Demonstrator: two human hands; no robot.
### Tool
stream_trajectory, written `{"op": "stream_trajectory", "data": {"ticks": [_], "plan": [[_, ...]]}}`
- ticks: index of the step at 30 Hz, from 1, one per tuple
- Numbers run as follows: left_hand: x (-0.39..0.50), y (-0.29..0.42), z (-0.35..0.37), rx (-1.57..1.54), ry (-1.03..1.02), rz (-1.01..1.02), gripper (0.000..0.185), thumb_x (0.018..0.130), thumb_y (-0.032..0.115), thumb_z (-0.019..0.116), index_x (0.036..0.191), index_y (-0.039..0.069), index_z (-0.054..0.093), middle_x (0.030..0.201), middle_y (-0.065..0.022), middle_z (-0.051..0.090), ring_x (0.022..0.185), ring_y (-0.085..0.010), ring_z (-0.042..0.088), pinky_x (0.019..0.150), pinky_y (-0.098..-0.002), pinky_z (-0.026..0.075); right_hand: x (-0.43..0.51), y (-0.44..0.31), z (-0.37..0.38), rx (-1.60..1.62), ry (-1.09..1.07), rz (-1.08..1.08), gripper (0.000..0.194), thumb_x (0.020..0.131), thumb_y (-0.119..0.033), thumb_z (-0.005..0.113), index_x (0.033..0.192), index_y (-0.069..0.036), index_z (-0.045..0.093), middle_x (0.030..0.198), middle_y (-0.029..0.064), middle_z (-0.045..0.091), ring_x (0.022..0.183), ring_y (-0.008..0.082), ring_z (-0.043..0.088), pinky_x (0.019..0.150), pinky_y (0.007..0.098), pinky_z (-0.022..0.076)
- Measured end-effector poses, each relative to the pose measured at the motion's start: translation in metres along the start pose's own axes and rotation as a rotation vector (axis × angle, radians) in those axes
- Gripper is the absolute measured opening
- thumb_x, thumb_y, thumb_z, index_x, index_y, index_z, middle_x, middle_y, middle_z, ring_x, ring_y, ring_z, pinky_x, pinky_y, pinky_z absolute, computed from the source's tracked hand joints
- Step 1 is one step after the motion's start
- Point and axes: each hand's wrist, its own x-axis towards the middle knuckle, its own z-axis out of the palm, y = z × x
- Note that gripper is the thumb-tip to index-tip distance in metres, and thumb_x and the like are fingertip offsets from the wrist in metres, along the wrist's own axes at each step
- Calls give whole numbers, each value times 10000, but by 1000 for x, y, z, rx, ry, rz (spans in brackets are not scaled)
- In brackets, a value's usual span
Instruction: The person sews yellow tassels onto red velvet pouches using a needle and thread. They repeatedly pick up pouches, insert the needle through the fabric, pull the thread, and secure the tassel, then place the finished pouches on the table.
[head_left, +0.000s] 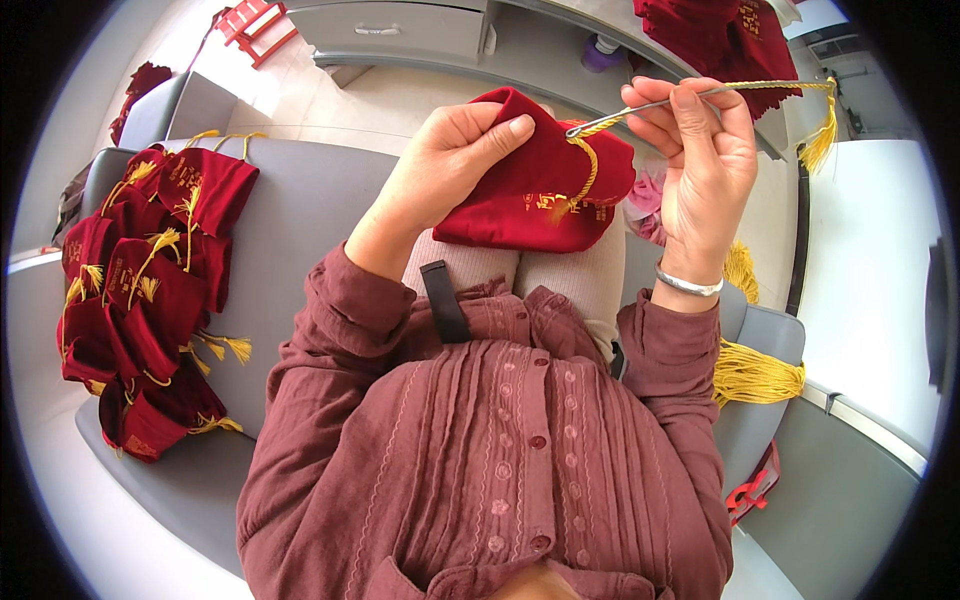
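My left hand (457, 154) pinches the upper edge of a dark red velvet pouch (502, 214) resting over my thighs. Gold printing marks the pouch's front. Between the thumb and fingers of my right hand (705, 139) is a long thin metal threading needle (611, 120), slanting down to the pouch. Its looped tip lies at the pouch's upper part, where a twisted yellow cord (592, 169) shows. One tasselled cord end hangs over the printing. More cord runs along the needle to a yellow tassel (821, 139) hanging at its far end.
Several red pouches with yellow tassels (150, 277) are heaped on the grey sofa (315, 195) at my left. Bundled yellow cords (757, 371) lie at my right. Ahead stand a grey drawer cabinet (390, 37) and more red cloth (720, 45). A red stool (251, 30) is farther left.
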Motion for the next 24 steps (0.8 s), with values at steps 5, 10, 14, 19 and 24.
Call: {"op": "stream_trajectory", "data": {"ticks": [5, 10, 14, 19, 24], "plan": [[0, -3, -1, -32, -2, -2, 276, 974, 219, 539, 1056, -23, 643, 868, -5, 665, 749, -34, 583, 662, -192, 483, 3, 3, 0, -43, -36, 0, 92, 940, -84, 564, 976, -14, 517, 895, 181, 684, 796, 233, 696, 663, 279, 586], [2, -4, -4, -72, 16, -27, 266, 967, 211, 550, 1061, -20, 642, 881, -12, 668, 752, -41, 595, 672, -192, 492, 5, 6, 1, -15, -92, 10, 105, 938, -99, 571, 979, -19, 516, 892, 182, 686, 799, 231, 696, 676, 280, 583], [2, -5, -6, -143, 2, -35, 265, 963, 210, 556, 1064, -20, 640, 888, -20, 671, 760, -50, 606, 679, -193, 499, 9, 8, 0, -16, -150, 45, 90, 944, -107, 563, 986, -37, 527, 894, 171, 688, 803, 225, 696, 701, 286, 578], [1, -4, -6, -190, 1, -63, 267, 958, 211, 568, 1064, -23, 638, 912, -26, 670, 782, -53, 608, 694, -192, 501, 11, 13, 1, 13, -305, 129, 61, 942, -88, 561, 976, -42, 540, 899, 145, 691, 829, 211, 685, 741, 301, 564], [0, -1, -7, -148, -7, -42, 293, 922, 211, 627, 1113, -12, 627, 944, -21, 666, 819, -49, 590, 727, -199, 494, 0, 30, 9, 40, -339, 217, 45, 917, -46, 589, 949, -21, 570, 981, 121, 683, 917, 145, 637, 862, 257, 494]]}}
